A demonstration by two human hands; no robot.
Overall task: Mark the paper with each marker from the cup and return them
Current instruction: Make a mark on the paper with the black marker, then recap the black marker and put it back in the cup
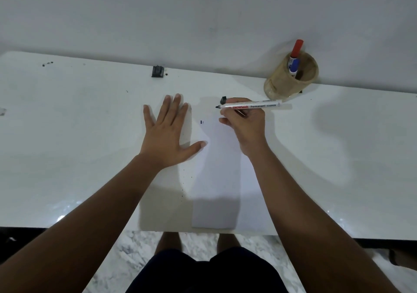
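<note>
A white sheet of paper [216, 179] lies on the white table, with a short blue mark [201, 122] near its top left. My left hand [168, 132] rests flat with fingers spread, its thumb on the paper's left edge. My right hand [243, 122] grips a white permanent marker [255, 106], uncapped, held level with its black tip pointing left over the top of the paper. Its black cap [223, 99] sticks out just behind my right fingers. A tan cup [291, 78] at the back right holds a red-capped marker [296, 48] and a blue-capped marker [293, 66].
The white table [67, 146] meets a pale wall at the back. A small black clip-like object [158, 71] sits at the far edge, with dark specks at the far left. The near edge is just under my forearms, with marble floor below.
</note>
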